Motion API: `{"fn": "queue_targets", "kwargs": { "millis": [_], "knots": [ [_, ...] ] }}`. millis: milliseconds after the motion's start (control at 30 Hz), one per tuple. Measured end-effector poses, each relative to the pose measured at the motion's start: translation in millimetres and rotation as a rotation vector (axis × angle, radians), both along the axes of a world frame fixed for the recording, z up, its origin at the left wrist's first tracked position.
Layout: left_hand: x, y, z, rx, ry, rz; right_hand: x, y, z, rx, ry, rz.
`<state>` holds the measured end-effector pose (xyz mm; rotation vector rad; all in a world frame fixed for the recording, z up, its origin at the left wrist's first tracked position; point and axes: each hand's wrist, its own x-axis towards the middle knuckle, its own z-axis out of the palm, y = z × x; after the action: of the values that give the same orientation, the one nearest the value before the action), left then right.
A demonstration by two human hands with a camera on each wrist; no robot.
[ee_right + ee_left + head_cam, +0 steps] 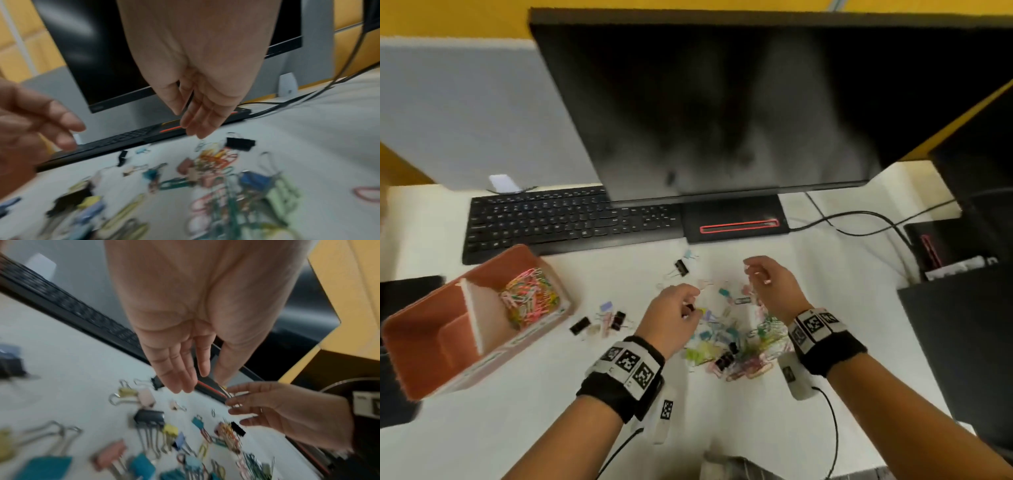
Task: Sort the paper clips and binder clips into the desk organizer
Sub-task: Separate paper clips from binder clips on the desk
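**Tangled pile, blurred grips: the wrong clip may ride along**

The left hand (pixel 671 317) hangs with a loose, spread grip, fingers almost straight and thumb close to the forefinger, nothing clearly held. The right hand (pixel 774 286) is lightly curled. A small pinkish speck sits at its fingertips, but I cannot tell whether that grip pinches a clip or is empty.

Directly under and between both grips lies the mixed pile (pixel 739 346) on the tabletop (pixel 517 428), with binder clips (pixel 149 417) and wire paper clips interlaced. The likely failure is a pick that drags a chain of hooked paper clips up with one binder clip, so kinds get mixed in one compartment.

Out to the left of the left grip sits a small group of binder clips (pixel 602 320), and beyond it the desk organizer (pixel 421 346). Its far compartment holds paper clips (pixel 529 296). The carry from the pile to it is long, so a weak pinch could shed clips on the way.

Beyond the grips, a keyboard (pixel 565 219) could swallow a flicked clip.
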<state>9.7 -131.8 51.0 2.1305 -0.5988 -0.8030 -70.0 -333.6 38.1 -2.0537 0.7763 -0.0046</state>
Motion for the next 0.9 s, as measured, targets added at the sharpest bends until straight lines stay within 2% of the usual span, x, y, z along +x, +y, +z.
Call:
{"fn": "queue_targets", "kwargs": {
  "millis": [67, 200, 367, 467, 533, 600, 733, 900],
  "knots": [
    [-8, -27, -12, 0.067, 0.011, -0.036, 0, -24, -7, -0.014, 0.044, 0.046],
    [-17, -65, -33, 0.251, -0.03, -0.133, 0, -57, -20, -0.161, 0.151, 0.157],
    [-27, -80, -49, 0.387, -0.083, -0.147, -18, -85, -28, -0.212, 0.208, 0.185],
    [-29, -82, -54, 0.417, -0.117, -0.13, -16, -87, -28, -0.243, 0.163, 0.378],
    [-30, -81, -56, 0.417, -0.149, -0.126, -7, -85, -29, -0.256, 0.223, 0.559],
    [-30, -81, -57, 0.391, -0.168, -0.104, 2, -83, -30, -0.269, 0.309, 0.636],
    [-30, -83, -56, 0.379, -0.175, -0.06, 9, -75, -37, -0.214, 0.276, 0.606],
    [-28, -83, -54, 0.398, -0.18, -0.133, 4, -70, -42, -0.128, 0.25, 0.501]
  ]
}}
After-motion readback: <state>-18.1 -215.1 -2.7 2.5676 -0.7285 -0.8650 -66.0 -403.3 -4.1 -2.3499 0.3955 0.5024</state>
